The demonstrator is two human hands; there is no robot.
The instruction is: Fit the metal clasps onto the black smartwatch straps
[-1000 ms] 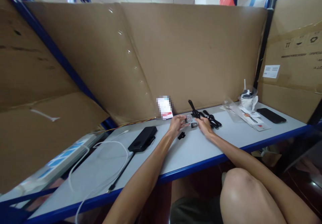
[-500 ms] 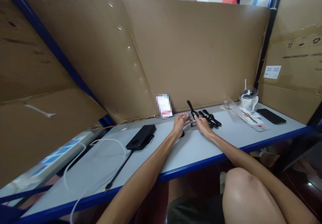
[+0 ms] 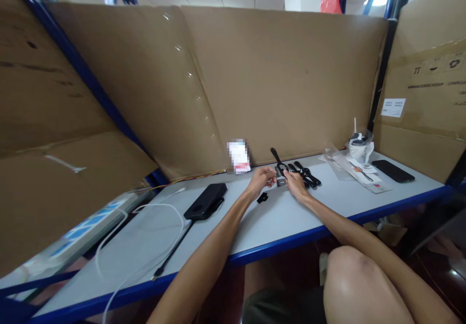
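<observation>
My right hand (image 3: 295, 183) is closed around one end of a black strap-like piece (image 3: 275, 156), perhaps a watch strap, with a ring-shaped middle and its long free end pointing up and away. Close by on the left, my left hand (image 3: 262, 177) has its fingers curled together near that ring; whatever they pinch is too small to tell. Between the hands, low on the tabletop, shows a flat greyish piece (image 3: 281, 182). A small black part (image 3: 262, 197) lies just below my left hand. Several similar black strap-like pieces (image 3: 307, 173) lie beside my right hand, partly covered by it.
On the grey tabletop (image 3: 269, 231) at left lie a black power bank (image 3: 206, 201), a white cable (image 3: 181, 217) and a power strip (image 3: 87, 227). At right are plastic packets (image 3: 345, 166), a lidded cup (image 3: 358, 149) and a phone (image 3: 393, 170). Cardboard (image 3: 273, 81) walls the back.
My left hand has drawn its fingers in, and the small black part below it shows more fully. My right hand keeps its hold on the strap-like piece. The view has tipped slightly upward.
</observation>
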